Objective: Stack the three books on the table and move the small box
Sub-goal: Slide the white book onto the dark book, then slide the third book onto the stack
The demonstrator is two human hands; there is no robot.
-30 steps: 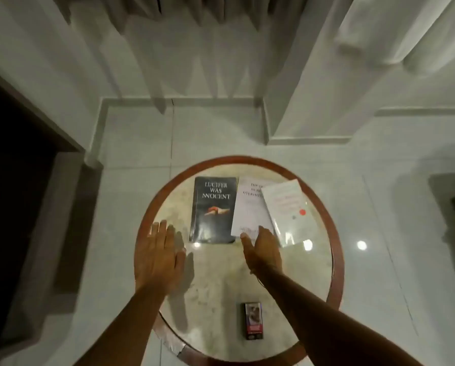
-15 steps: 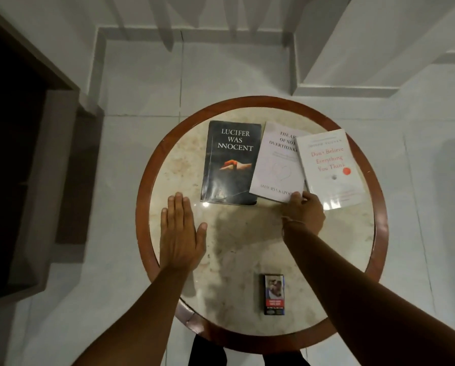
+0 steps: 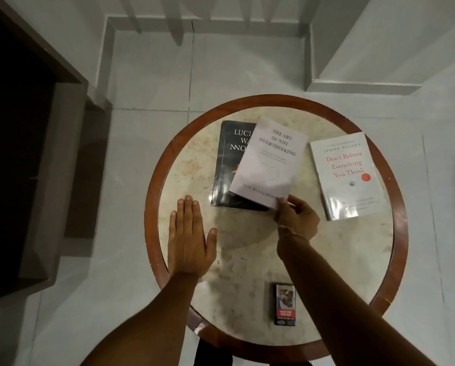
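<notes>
Three books lie on the round table [image 3: 247,260]. A black book [image 3: 227,159] sits at the left. A pale lilac book [image 3: 270,162] is tilted and partly over the black one; my right hand [image 3: 296,216] pinches its near right corner. A white book with red lettering [image 3: 346,173] lies apart at the right. My left hand [image 3: 190,239] rests flat on the table's left side, fingers together, holding nothing. The small box [image 3: 285,304] lies near the front edge, beside my right forearm.
The table has a brown wooden rim [image 3: 152,196] and stands on a pale tiled floor. A dark cabinet or doorway [image 3: 23,154] fills the left. A white wall base and column [image 3: 353,85] stand behind the table.
My right hand has taken the lilac book's corner and slid it left, over the black book and away from the white one. My left hand stays flat on the table.
</notes>
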